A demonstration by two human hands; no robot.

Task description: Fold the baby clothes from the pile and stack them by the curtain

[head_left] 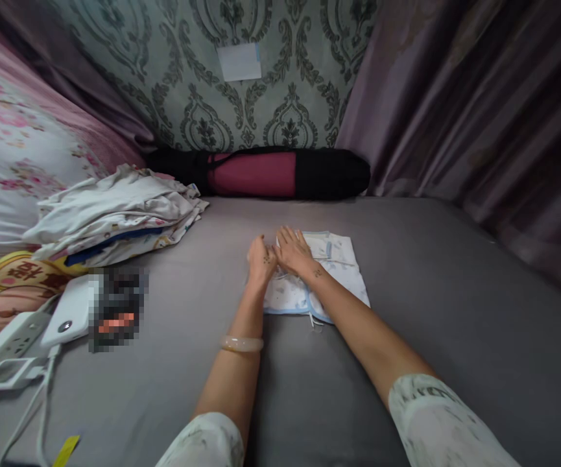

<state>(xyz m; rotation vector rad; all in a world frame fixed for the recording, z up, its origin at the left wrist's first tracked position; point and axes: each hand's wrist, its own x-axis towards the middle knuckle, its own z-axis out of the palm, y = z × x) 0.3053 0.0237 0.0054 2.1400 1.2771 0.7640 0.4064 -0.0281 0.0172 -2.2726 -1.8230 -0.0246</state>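
A small white baby shirt (338, 279) with pale blue trim and a faint print lies on the grey sheet, partly folded. A thin white tie (314, 320) sticks out at its near edge. At the shirt's left side my left hand (262, 261) has its fingers curled in on the cloth edge; the fingertips are mostly hidden. Right beside it, my right hand (292, 250) lies palm down on the shirt, fingers stretched out and slightly apart. The two hands touch or nearly touch near the thumbs, and they cover the shirt's upper left part.
A stack of folded clothes (124, 211) sits at the left. Nearer are a white power bank (72, 311), a power strip (10, 344) with cables, and a blurred-out item (117, 311). A black and maroon long bag (255, 174) lies along the wall; curtains (455, 110) hang right.
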